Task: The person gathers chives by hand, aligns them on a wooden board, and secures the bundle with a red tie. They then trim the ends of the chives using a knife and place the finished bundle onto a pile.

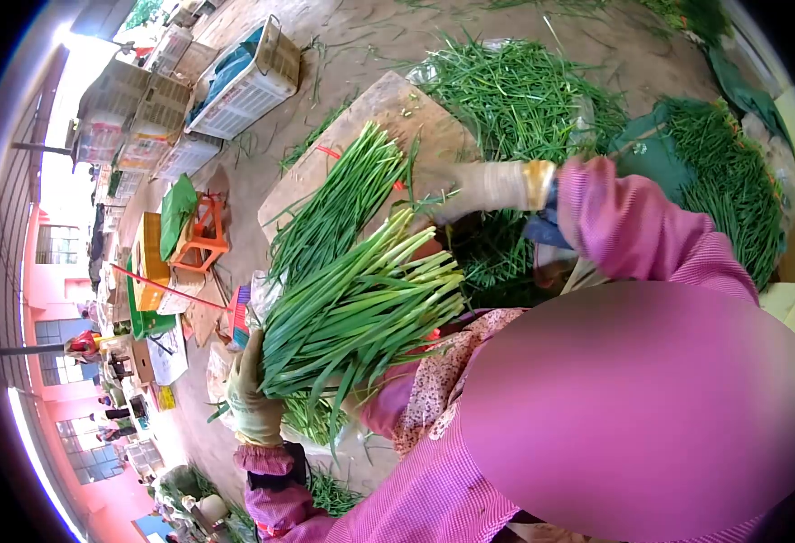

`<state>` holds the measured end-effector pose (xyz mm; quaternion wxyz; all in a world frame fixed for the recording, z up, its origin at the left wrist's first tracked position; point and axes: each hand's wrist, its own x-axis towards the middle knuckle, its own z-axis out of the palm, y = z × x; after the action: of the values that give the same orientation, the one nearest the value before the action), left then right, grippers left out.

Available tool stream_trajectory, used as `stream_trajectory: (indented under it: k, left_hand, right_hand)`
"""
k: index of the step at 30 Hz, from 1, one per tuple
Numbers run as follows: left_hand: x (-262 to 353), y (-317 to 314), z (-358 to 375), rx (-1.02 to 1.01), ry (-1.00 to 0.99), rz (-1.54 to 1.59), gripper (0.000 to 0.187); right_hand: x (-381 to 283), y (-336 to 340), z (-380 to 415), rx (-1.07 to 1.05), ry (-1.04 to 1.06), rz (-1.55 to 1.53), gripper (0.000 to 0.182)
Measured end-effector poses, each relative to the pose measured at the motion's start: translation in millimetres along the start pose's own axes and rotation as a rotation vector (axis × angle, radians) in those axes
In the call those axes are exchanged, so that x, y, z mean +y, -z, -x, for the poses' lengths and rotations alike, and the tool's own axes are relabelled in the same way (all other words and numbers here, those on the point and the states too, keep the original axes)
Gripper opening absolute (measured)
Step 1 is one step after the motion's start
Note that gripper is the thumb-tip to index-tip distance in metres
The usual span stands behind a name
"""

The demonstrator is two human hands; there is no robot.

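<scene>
Gripping front green bunch (pixel 352 312): left hand (pixel 257 405) | blurring: right hand (pixel 459 191) (cannot tell its grip) | lying over edge of board (pixel 381 103): second bunch (pixel 343 195)

Board: flat brown wooden board (pixel 406 101), ahead; slim green leafy bundle (pixel 339 204) on it.
Bunch: thick green leafy bunch (pixel 352 317), just L of bundle (person's own L/R).
Heap 1: loose green leafy heap (pixel 515 100), R of bd.
Heap 2: dense green leafy heap (pixel 737 199), nr R, closer than heap 1.
Crate: white slatted plastic crate (pixel 257 86), far R, beyond bd.
Stool: orange plastic stool (pixel 209 233), far, beyond bd; yellow plastic crate (pixel 151 258) behind it.
</scene>
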<state>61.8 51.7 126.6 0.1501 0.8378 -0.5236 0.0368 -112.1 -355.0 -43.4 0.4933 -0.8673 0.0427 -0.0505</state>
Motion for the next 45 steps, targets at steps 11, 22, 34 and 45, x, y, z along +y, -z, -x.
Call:
stream_trajectory:
  k: [11, 22, 34, 45]
  left_hand:
    - [-11.6, -26.0, 26.3, -0.292, 0.523, 0.974, 0.063]
    - [-17.9, -39.4, 46.0, -0.585, 0.894, 1.138, 0.042]
    - [5.7, -31.2, 34.7, -0.66, 0.481, 0.774, 0.049]
    - [1.2, -32.2, 31.7, -0.584, 0.554, 0.851, 0.047]
  right_hand:
    - [-42.3, 13.0, -5.8, -0.299, -0.421, -0.452, 0.029]
    - [-47.8, 78.9, 39.4, -0.232, -0.632, 0.443, 0.053]
    - [-76.6, -7.5, 23.5, -0.463, -0.189, -0.578, 0.048]
    - [-66.7, -38.5, 17.5, -0.383, -0.11, -1.009, 0.041]
